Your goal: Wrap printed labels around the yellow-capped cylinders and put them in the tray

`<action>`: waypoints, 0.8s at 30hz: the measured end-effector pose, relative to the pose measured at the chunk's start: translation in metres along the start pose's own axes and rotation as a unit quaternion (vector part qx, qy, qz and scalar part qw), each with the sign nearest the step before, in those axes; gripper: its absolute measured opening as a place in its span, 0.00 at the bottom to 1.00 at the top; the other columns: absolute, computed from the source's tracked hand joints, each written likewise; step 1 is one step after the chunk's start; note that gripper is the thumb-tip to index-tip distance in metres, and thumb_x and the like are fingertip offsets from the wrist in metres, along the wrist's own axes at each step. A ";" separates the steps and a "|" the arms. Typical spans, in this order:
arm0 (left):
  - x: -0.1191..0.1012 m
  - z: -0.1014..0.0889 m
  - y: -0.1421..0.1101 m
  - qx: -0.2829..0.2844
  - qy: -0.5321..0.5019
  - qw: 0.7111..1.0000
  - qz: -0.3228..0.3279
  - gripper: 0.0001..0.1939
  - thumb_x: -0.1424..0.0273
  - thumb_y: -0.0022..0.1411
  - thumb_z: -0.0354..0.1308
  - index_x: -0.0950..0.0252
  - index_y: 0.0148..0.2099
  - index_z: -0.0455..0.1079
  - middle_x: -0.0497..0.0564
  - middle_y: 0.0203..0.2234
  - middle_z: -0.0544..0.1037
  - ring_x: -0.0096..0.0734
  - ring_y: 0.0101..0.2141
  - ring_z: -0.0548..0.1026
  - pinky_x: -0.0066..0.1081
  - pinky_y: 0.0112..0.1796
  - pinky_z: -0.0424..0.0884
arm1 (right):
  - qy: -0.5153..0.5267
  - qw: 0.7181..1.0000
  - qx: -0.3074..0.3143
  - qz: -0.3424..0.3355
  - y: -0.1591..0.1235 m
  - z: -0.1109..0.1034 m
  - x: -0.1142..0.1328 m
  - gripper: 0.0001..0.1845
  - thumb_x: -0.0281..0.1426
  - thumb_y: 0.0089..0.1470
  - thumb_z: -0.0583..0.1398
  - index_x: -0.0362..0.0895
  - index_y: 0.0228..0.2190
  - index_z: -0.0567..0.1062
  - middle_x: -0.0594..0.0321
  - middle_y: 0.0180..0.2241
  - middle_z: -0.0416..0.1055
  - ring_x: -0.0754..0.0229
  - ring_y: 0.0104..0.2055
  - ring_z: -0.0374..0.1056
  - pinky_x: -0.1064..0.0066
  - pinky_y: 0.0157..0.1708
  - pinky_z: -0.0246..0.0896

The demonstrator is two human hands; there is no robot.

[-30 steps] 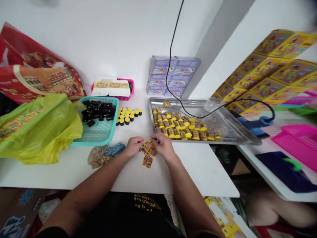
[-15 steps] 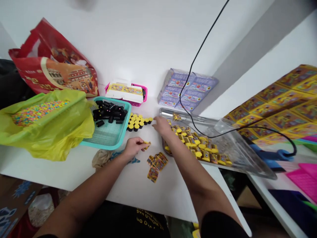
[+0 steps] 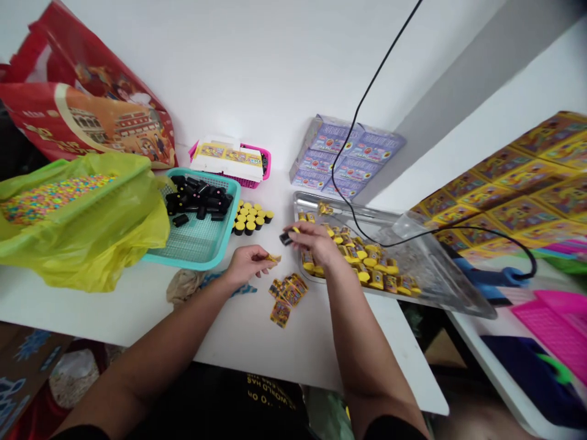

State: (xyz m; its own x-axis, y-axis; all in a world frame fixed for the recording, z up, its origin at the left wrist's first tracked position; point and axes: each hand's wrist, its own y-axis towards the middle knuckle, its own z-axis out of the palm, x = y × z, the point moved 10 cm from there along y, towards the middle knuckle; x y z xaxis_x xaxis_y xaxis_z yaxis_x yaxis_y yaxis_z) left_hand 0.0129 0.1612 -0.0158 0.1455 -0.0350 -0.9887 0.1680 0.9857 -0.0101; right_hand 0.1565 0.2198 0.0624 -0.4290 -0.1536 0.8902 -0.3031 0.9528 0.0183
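Note:
My left hand point(image 3: 247, 265) pinches a small yellow printed sleeve point(image 3: 274, 258) above the white table. To its right, my right hand point(image 3: 314, 240) is closed on a small black tub with a yellow lid point(image 3: 287, 237), which it holds tilted on its side. More black tubs with yellow lids point(image 3: 250, 215) stand upright in a cluster behind my hands. Several flat printed sleeves point(image 3: 290, 290) lie in a loose pile between my forearms. Under and beyond my right hand, a metal tray point(image 3: 431, 278) holds many tubs wrapped in yellow sleeves point(image 3: 373, 260).
A turquoise basket point(image 3: 183, 260) of black containers point(image 3: 199, 198) stands at left, beside a yellow-bag-lined basket of colourful beads point(image 3: 55, 195). A black cable point(image 3: 355, 125) hangs across the tray. Purple boxes point(image 3: 343, 153) stand behind. Cloths point(image 3: 183, 287) lie near my left wrist.
My right hand has lifted a yellow-lidded black tub from the right end of the cluster and drawn it nearer. My left hand still holds the sleeve. The view has shifted slightly.

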 end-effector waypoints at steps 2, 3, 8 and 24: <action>-0.003 0.003 -0.002 0.016 0.012 1.000 0.011 0.18 0.60 0.44 0.69 0.68 0.29 0.70 0.48 0.18 0.74 0.25 0.20 0.71 0.25 0.18 0.65 | 0.109 0.993 0.046 0.009 -0.029 0.017 -0.003 0.19 0.43 0.43 0.65 0.43 0.35 0.77 0.63 0.25 0.72 0.65 0.22 0.62 0.73 0.22 0.54; -0.005 0.005 -0.004 0.021 0.019 0.999 0.017 0.17 0.60 0.45 0.69 0.68 0.30 0.71 0.48 0.18 0.74 0.25 0.20 0.70 0.25 0.19 0.65 | 0.136 0.989 0.055 0.014 -0.038 0.024 -0.005 0.18 0.42 0.42 0.66 0.44 0.33 0.78 0.64 0.24 0.72 0.65 0.22 0.61 0.73 0.23 0.54; -0.009 0.009 -0.006 0.023 0.048 0.998 0.033 0.14 0.63 0.45 0.68 0.68 0.30 0.73 0.47 0.18 0.73 0.23 0.20 0.68 0.26 0.22 0.66 | 0.162 0.985 0.053 0.033 -0.050 0.035 -0.019 0.16 0.41 0.41 0.67 0.44 0.31 0.78 0.67 0.22 0.69 0.67 0.20 0.57 0.74 0.22 0.52; 0.013 0.007 -0.004 0.027 0.017 0.997 -0.064 0.19 0.59 0.42 0.70 0.67 0.32 0.72 0.46 0.19 0.72 0.19 0.16 0.63 0.23 0.16 0.52 | 0.140 0.990 0.009 0.009 -0.047 0.043 -0.024 0.18 0.44 0.42 0.66 0.44 0.31 0.76 0.69 0.21 0.66 0.68 0.20 0.56 0.74 0.20 0.52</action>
State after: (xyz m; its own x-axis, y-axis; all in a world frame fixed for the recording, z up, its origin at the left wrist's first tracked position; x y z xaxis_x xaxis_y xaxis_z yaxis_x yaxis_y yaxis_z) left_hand 0.0212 0.1556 -0.0270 0.0860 -0.1528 -0.9845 0.2347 0.9635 -0.1291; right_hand 0.1444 0.1675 0.0210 -0.1816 -0.0552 0.9818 -0.3135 0.9496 -0.0046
